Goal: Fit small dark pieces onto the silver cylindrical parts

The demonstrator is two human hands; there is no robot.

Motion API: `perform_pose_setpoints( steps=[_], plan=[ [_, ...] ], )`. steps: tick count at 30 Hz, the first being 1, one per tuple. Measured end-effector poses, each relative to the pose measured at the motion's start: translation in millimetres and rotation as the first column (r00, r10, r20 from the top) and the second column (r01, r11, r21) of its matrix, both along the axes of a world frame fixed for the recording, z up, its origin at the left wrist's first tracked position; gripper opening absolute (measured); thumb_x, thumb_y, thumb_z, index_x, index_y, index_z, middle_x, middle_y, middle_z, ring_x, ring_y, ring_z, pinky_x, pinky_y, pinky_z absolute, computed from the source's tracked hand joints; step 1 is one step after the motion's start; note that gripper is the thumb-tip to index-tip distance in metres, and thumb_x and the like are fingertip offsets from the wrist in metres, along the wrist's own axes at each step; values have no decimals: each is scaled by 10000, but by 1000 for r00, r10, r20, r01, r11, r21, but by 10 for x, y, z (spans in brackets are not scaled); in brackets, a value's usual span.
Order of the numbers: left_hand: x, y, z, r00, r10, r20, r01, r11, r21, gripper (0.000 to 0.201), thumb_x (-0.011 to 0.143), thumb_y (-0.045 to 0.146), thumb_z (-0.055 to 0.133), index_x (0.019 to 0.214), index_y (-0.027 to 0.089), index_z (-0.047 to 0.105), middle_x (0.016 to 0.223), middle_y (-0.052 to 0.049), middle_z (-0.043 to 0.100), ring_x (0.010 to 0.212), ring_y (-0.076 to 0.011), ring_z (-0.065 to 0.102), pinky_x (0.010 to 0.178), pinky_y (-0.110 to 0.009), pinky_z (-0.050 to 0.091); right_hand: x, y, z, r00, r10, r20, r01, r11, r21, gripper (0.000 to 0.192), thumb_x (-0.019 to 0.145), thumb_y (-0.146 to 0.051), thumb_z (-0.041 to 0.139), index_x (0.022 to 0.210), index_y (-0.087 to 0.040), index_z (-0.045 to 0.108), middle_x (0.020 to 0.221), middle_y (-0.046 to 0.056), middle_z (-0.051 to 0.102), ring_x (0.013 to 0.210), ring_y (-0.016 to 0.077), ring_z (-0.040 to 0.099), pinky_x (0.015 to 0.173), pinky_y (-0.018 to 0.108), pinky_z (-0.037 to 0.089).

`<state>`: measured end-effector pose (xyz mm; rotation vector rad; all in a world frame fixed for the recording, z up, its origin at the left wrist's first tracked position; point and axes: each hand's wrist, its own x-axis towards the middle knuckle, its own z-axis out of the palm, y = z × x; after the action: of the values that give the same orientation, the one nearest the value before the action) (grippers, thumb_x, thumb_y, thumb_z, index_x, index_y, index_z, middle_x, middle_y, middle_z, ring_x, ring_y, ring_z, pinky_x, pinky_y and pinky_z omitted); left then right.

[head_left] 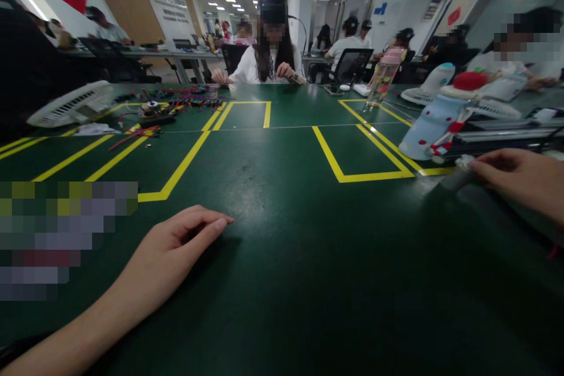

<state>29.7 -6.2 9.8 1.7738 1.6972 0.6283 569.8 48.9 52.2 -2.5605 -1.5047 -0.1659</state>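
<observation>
My left hand [185, 238] rests low over the dark green tabletop [282, 270], left of the middle. Its thumb and index finger are pressed together at the tips; whatever they pinch, if anything, is too small to name. At the right edge my right hand [517, 176] has its thumb and fingers closed on a blurred greyish object with a pale crumpled top [465, 163]. That object's lower part slants down toward the table, and its kind cannot be made out. Just beyond it stands a light blue bottle with a red cap [434, 123].
Yellow tape lines [374, 177] mark the table. Coloured wires [189, 97] and a white fan [73, 106] lie at the far left. A clear bottle with a pink lid [385, 79] stands far right. A person [273, 59] sits opposite, hands at the table edge.
</observation>
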Motion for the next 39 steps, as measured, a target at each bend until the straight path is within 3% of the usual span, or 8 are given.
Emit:
perform_pose_setpoints(
  steps=[12, 17, 20, 23, 27, 30, 35, 39],
  plan=[
    [-23, -1, -24, 1000, -10, -18, 11, 1000, 26, 367, 855, 577, 520, 971, 275, 691, 1040, -7, 695, 987, -239, 629, 837, -320, 436, 100, 11, -21, 991, 39, -126, -32, 998, 62, 574, 648, -620, 657, 1058, -219, 668, 1008, 74, 690, 833, 237, 613, 754, 361, 433],
    [40, -14, 34, 1000, -2, -26, 3, 999, 37, 353, 870, 549, 516, 959, 259, 697, 1035, -17, 710, 982, -240, 634, 842, -318, 447, -388, -108, -95, 971, 238, -38, -223, 946, 234, 531, 665, -528, 713, 1056, -174, 653, 987, 106, 691, 866, 232, 640, 794, 362, 477],
    [63, -19, 54, 999, -7, -38, 9, 999, 48, 343, 875, 537, 515, 956, 263, 706, 1025, -23, 714, 978, -244, 637, 849, -327, 450, -1073, -297, -147, 837, 525, -153, -452, 822, 347, 488, 729, -497, 686, 1125, -221, 622, 1031, 69, 684, 819, 179, 653, 765, 319, 524],
    [45, -18, 36, 999, -10, -42, 13, 997, 80, 338, 858, 547, 530, 938, 276, 716, 1010, -21, 716, 957, -245, 645, 833, -328, 461, -1801, -502, -205, 486, 809, -332, -705, 587, 399, 417, 776, -431, 670, 1141, -242, 603, 1058, 42, 675, 837, 153, 653, 765, 303, 551],
    [2, -8, 13, 999, -19, -40, 22, 997, 70, 313, 868, 529, 535, 947, 286, 715, 1010, -7, 708, 954, -228, 643, 830, -317, 457, -2393, -623, -271, 211, 891, -401, -832, 379, 404, 316, 825, -318, 625, 1131, -248, 589, 1083, 13, 656, 929, 113, 624, 831, 260, 527],
    [13, -3, 20, 999, -34, -30, 36, 997, 72, 302, 880, 513, 534, 951, 279, 712, 1003, -7, 694, 947, -218, 634, 828, -315, 455, -2489, -608, -331, 179, 881, -439, -834, 372, 406, 331, 825, -316, 623, 1143, -250, 565, 1092, 8, 643, 942, 104, 610, 835, 255, 517],
    [317, -57, 123, 981, -196, 1, 195, 973, 127, 290, 903, 457, 539, 1120, 308, 661, 989, -14, 634, 813, -182, 602, 654, -285, 468, -2420, -562, -456, 175, 803, -570, -790, 460, 405, 627, 741, -398, 721, 1283, -259, 440, 1164, 27, 619, 984, 121, 616, 832, 274, 527],
    [743, -61, 261, 926, -369, 82, 341, 908, 244, 226, 887, 392, 588, 1078, 338, 695, 1018, -17, 623, 922, -189, 599, 779, -307, 493, -2431, -540, -496, 111, 755, -646, -796, 457, 397, 496, 762, -382, 704, 1197, -246, 509, 1126, 27, 630, 960, 125, 624, 813, 279, 526]
  ],
)
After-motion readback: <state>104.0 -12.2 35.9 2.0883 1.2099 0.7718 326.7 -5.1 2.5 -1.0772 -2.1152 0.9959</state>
